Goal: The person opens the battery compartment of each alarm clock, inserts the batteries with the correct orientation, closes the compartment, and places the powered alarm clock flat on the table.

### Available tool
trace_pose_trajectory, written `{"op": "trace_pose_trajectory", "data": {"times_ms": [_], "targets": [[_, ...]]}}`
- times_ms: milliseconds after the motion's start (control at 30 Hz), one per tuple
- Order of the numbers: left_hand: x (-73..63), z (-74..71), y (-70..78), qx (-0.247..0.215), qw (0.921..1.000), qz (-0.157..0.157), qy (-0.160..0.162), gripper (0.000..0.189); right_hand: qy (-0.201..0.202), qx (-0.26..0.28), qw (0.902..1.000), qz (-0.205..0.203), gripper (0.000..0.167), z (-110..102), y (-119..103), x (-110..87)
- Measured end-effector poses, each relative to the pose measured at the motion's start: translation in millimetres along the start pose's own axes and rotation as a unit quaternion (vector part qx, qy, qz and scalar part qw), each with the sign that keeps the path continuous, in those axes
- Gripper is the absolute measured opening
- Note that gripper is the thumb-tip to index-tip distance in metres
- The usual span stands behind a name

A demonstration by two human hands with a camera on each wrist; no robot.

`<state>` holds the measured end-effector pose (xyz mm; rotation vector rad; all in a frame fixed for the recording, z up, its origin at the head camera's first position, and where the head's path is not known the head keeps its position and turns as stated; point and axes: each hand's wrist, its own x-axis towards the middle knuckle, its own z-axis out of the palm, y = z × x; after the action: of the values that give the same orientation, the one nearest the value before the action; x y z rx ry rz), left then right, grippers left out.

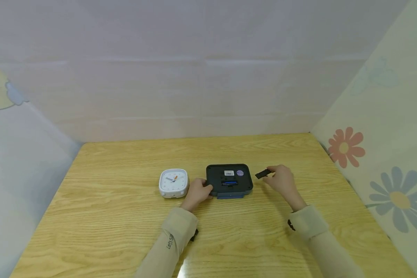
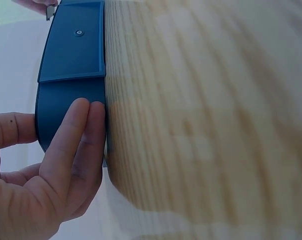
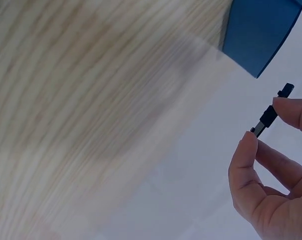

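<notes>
A dark clock [image 1: 216,178] lies with its back up on the wooden table, a blue battery [image 1: 230,183] showing in its open compartment. At its near left corner my left hand [image 1: 197,191] holds it, thumb on the back and fingers against the side wall [image 2: 66,97]. To the right of the clock, my right hand [image 1: 283,182] pinches a small black battery cover [image 1: 263,173] between thumb and fingers. In the right wrist view the cover [image 3: 269,116] is seen edge-on, apart from the clock's blue side [image 3: 258,37].
A white alarm clock [image 1: 173,180] stands face up just left of my left hand. Wood-grain tabletop [image 1: 125,231] extends around both clocks. A pale curtain [image 1: 201,96] rises behind the table, and a flower-printed one [image 1: 385,154] hangs at the right.
</notes>
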<state>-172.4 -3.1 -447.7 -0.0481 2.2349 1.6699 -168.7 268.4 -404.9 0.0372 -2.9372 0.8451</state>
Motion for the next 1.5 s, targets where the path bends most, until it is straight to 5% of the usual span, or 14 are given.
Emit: {"op": "trace_pose_trajectory", "data": {"times_ms": [300, 1500], "targets": [[-0.3, -0.1, -0.2, -0.003, 1.0000, -0.001, 0.002, 0.034, 0.017, -0.002, 0.9998, -0.010, 0.041, 6.2, -15.1, -2.7], [0.6, 1.3, -1.9, -0.008, 1.0000, 0.003, 0.001, 0.031, -0.043, -0.028, 0.9961, -0.071, 0.037, 34.7, -51.7, -7.6]]}}
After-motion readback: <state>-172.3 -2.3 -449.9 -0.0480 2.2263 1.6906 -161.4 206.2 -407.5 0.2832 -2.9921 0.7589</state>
